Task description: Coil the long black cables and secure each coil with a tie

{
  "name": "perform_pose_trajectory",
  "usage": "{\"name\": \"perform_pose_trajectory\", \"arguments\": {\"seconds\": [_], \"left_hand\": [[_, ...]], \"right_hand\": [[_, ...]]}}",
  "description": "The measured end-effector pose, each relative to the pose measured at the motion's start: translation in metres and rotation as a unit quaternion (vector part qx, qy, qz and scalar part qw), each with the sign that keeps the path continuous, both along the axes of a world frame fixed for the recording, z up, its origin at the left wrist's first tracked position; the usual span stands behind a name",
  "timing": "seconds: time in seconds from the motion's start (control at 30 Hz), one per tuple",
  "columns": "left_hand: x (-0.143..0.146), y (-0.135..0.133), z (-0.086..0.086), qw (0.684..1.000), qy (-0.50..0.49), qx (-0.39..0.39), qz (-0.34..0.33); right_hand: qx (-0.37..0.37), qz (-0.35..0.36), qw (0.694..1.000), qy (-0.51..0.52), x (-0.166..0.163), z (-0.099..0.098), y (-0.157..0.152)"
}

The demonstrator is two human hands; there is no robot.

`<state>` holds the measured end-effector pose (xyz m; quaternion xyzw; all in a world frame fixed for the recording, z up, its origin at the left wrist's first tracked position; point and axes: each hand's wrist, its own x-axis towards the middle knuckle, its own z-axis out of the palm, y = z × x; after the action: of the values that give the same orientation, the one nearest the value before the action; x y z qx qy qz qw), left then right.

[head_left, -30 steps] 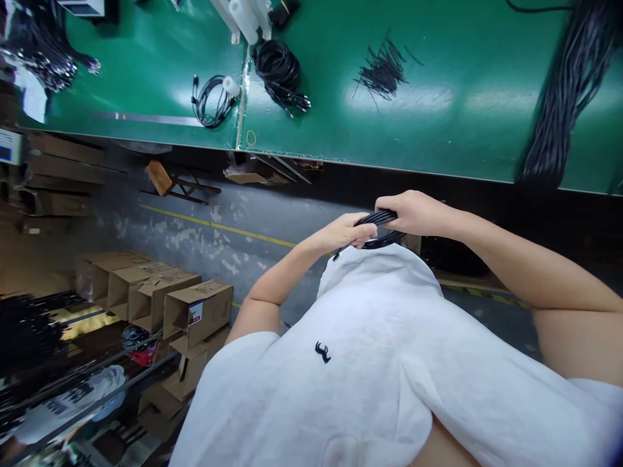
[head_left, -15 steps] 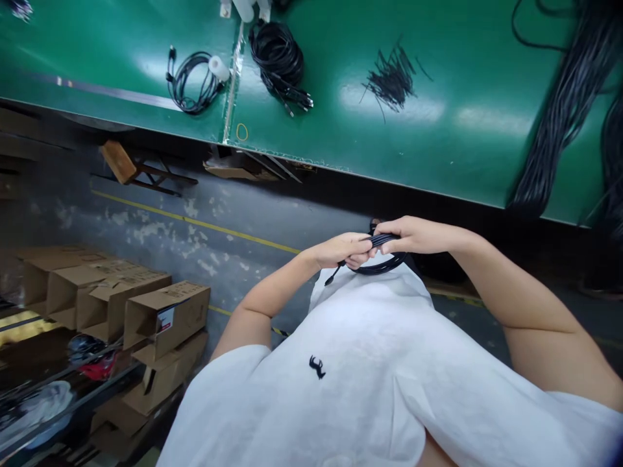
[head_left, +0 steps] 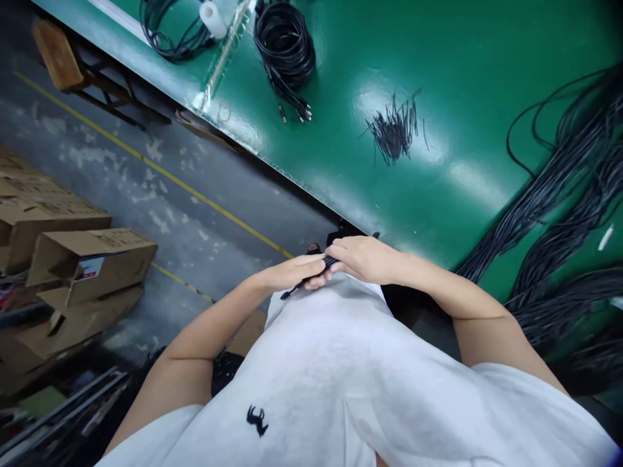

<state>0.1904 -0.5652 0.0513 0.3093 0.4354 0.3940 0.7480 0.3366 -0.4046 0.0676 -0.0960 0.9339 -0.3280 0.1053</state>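
Both my hands meet just in front of my white shirt (head_left: 341,363), below the near edge of a green table (head_left: 467,194). My left hand (head_left: 292,272) and my right hand (head_left: 363,258) are each closed on a coiled black cable (head_left: 316,272). Only a short stretch of the cable shows between the fingers, with one end poking out to the left. The rest of the coil is hidden behind my hands and shirt.
On the green table lie a coiled black cable bundle (head_left: 286,48), another coil (head_left: 170,35) beside a white roll (head_left: 213,11), a heap of short black ties (head_left: 395,126) and a long mass of black cables (head_left: 564,214) at right. Cardboard boxes (head_left: 78,259) stand on the floor at left.
The view has swung right and tilted, so the table now runs diagonally. My hands stay together on the cable and have drawn closer to my shirt, hiding more of the coil.
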Motion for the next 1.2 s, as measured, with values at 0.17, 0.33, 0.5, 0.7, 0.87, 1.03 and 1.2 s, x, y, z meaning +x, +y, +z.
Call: {"name": "perform_pose_trajectory", "arguments": {"seconds": [0.17, 0.33, 0.5, 0.7, 0.87, 1.03, 1.2], "left_hand": [[0.021, 0.013, 0.005, 0.991, 0.126, -0.039, 0.006], [0.041, 0.01, -0.005, 0.946, 0.128, -0.13, 0.269], [0.035, 0.028, -0.005, 0.91, 0.057, -0.088, 0.401], [0.022, 0.061, -0.001, 0.919, 0.028, -0.021, 0.393], [0.019, 0.081, 0.0, 0.941, 0.096, 0.011, 0.325], [0.016, 0.095, 0.004, 0.969, 0.165, 0.052, 0.176], [0.005, 0.095, -0.003, 0.962, 0.145, 0.131, 0.19]], "right_hand": [[-0.085, -0.015, 0.994, -0.064, -0.016, -0.036, 0.088], [0.075, -0.352, 0.931, -0.068, -0.025, -0.09, 0.234], [0.155, -0.577, 0.791, -0.135, -0.026, -0.122, 0.307], [0.047, -0.592, 0.796, -0.117, 0.001, -0.105, 0.274], [-0.229, -0.463, 0.847, -0.122, 0.037, -0.084, 0.144], [-0.536, -0.453, 0.708, -0.082, 0.001, -0.07, 0.054], [-0.543, -0.472, 0.693, 0.047, -0.036, -0.047, 0.054]]}}
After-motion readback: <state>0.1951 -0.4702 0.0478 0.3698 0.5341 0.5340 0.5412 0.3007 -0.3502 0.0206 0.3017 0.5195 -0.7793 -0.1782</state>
